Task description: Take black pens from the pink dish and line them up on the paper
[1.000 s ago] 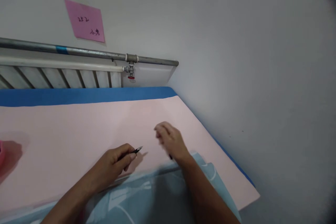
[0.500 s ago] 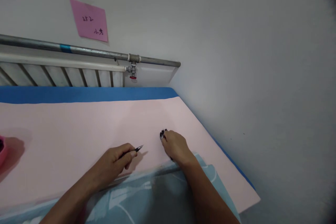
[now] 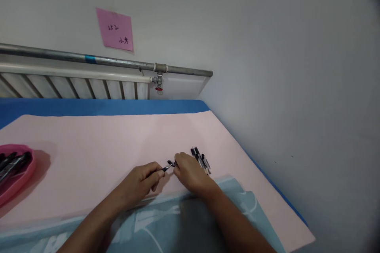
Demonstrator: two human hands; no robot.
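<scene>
My left hand (image 3: 148,176) is closed around a black pen (image 3: 164,169), whose silver tip points right and up. Facing that tip is my right hand (image 3: 190,170), its fingers pinching a small black pen cap (image 3: 171,163); most of the cap is hidden by the fingers. Tip and cap lie very close, and I cannot tell whether they touch. Just beyond my right hand, several black-and-clear pen parts (image 3: 201,159) lie side by side on the pink sheet (image 3: 113,138).
A pink basket (image 3: 33,166) with several dark pens stands at the left edge. Light blue patterned cloth (image 3: 166,225) lies along the near side. Behind the blue border (image 3: 118,106) are a radiator (image 3: 97,87) and a pipe (image 3: 124,63); a wall rises on the right.
My right hand has moved left from the pen parts with a cap in its fingers, up to the pen tip. The parts it covered now show. The view has shifted left.
</scene>
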